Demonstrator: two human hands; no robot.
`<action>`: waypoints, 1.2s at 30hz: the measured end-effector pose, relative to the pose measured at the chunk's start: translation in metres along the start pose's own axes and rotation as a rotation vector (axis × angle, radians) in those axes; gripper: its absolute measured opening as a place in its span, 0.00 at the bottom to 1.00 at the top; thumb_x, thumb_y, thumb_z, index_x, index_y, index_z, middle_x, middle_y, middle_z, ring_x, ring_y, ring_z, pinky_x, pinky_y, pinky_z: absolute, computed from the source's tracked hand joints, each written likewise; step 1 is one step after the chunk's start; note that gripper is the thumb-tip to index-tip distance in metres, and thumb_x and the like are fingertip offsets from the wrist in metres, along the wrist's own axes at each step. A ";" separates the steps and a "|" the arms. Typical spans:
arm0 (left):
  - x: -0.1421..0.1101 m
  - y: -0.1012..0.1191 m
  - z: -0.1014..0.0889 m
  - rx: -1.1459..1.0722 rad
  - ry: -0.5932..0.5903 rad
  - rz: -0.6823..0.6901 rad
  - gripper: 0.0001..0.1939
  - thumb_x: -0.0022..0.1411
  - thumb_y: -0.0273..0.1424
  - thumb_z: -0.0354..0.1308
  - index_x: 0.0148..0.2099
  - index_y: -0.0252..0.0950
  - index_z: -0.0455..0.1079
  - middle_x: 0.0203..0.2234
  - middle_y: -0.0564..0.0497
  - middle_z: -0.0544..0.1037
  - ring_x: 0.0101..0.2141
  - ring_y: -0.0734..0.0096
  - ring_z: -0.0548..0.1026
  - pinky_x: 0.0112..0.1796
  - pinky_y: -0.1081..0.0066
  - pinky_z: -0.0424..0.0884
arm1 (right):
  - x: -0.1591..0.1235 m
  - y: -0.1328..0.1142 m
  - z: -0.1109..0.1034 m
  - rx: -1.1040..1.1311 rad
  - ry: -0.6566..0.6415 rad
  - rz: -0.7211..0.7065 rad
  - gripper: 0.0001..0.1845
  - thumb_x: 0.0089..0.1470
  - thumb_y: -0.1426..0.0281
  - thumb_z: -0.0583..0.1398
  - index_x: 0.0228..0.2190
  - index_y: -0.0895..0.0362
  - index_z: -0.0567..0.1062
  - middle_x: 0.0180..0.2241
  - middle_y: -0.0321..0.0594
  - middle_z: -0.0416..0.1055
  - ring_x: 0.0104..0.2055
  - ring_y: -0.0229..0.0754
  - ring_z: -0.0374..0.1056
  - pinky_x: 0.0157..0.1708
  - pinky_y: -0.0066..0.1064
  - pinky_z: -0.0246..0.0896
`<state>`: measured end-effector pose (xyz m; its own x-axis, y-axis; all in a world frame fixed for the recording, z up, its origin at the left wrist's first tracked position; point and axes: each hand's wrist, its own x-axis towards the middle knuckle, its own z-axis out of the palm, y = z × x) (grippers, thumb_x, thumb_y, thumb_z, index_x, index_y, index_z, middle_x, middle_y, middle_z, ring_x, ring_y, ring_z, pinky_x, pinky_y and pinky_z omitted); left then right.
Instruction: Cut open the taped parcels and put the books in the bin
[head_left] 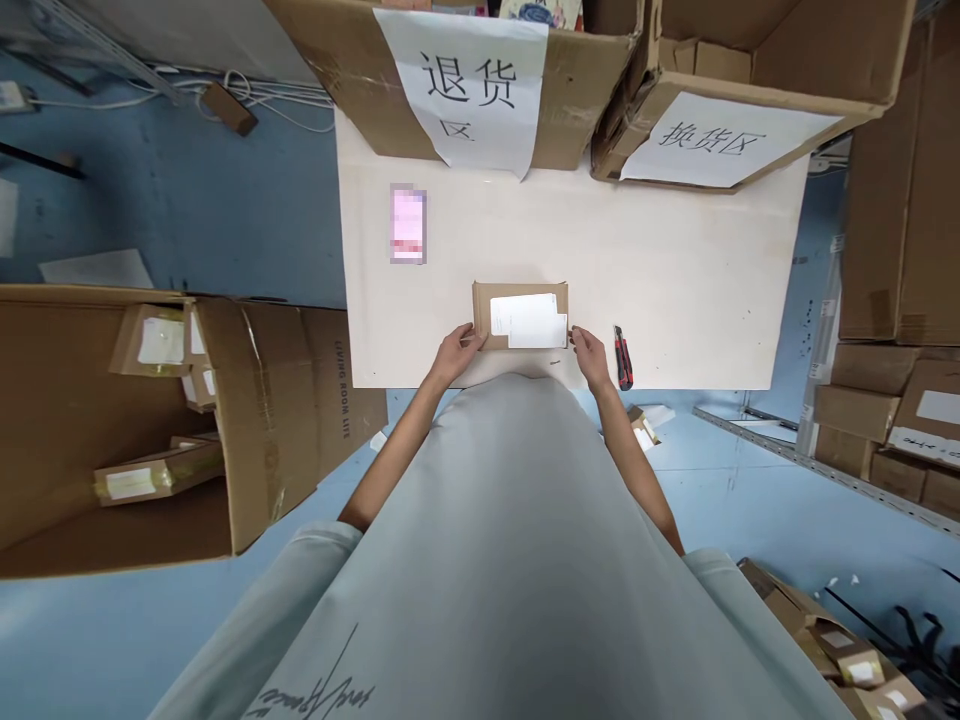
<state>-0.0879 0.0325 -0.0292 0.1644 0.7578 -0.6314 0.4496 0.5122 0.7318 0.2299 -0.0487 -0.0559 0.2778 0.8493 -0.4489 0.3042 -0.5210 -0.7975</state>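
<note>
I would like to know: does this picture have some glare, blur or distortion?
Head view: the white labels on the small box look washed out, their print not readable; head view: the pink rectangle is broken into coarse pixels; head view: the large carton at left looks stretched, probably by a wide lens.

Brown box (pixel 525 288); white labels (pixel 529 322); red-and-black cutter (pixel 623 360); blue floor (pixel 720 500)

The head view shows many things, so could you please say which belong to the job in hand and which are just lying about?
Likely the job's: labelled box, between left hand and right hand; box cutter; marked cartons, perhaps.
Seemingly lying about: blurred pink item; white cables.
</note>
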 end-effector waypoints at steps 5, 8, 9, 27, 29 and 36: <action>-0.014 -0.021 0.002 -0.006 -0.075 -0.035 0.41 0.63 0.43 0.71 0.74 0.36 0.70 0.69 0.37 0.77 0.63 0.48 0.80 0.65 0.52 0.76 | -0.015 0.021 -0.004 0.104 -0.018 0.086 0.38 0.59 0.46 0.64 0.63 0.54 0.79 0.67 0.54 0.77 0.69 0.58 0.73 0.73 0.57 0.65; -0.013 -0.032 0.008 -0.016 -0.068 -0.044 0.39 0.60 0.39 0.72 0.72 0.38 0.73 0.65 0.39 0.81 0.60 0.48 0.81 0.63 0.51 0.78 | -0.012 0.021 0.002 0.116 -0.083 0.042 0.39 0.56 0.53 0.66 0.65 0.54 0.78 0.70 0.52 0.75 0.70 0.60 0.73 0.74 0.58 0.64; -0.012 -0.034 0.011 -0.016 -0.056 -0.045 0.39 0.59 0.38 0.72 0.71 0.37 0.73 0.64 0.39 0.82 0.60 0.48 0.82 0.62 0.51 0.79 | -0.011 0.020 0.005 0.121 -0.108 0.032 0.39 0.55 0.56 0.66 0.65 0.54 0.78 0.70 0.51 0.75 0.70 0.60 0.73 0.73 0.59 0.65; -0.044 -0.041 0.029 0.052 -0.069 0.027 0.23 0.61 0.39 0.69 0.57 0.37 0.84 0.53 0.41 0.88 0.57 0.46 0.84 0.63 0.50 0.78 | -0.058 0.015 -0.015 0.102 -0.080 0.020 0.35 0.57 0.50 0.67 0.60 0.55 0.83 0.63 0.48 0.82 0.67 0.61 0.75 0.70 0.60 0.69; -0.048 -0.035 0.027 -0.022 -0.029 0.057 0.24 0.63 0.42 0.70 0.58 0.37 0.83 0.56 0.41 0.86 0.59 0.47 0.83 0.64 0.50 0.78 | -0.057 0.005 -0.018 0.122 -0.030 0.005 0.37 0.57 0.46 0.69 0.61 0.54 0.83 0.64 0.49 0.80 0.69 0.62 0.74 0.70 0.59 0.71; -0.047 0.011 0.007 -0.131 0.168 0.255 0.28 0.72 0.48 0.66 0.65 0.36 0.80 0.64 0.39 0.81 0.62 0.53 0.81 0.66 0.55 0.77 | -0.045 -0.042 -0.027 0.143 0.028 -0.093 0.39 0.64 0.42 0.67 0.64 0.54 0.81 0.67 0.50 0.77 0.71 0.61 0.72 0.74 0.58 0.66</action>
<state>-0.0848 -0.0002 0.0066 0.1050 0.9187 -0.3808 0.2938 0.3372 0.8944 0.2293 -0.0676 0.0090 0.2808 0.8894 -0.3607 0.1976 -0.4214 -0.8851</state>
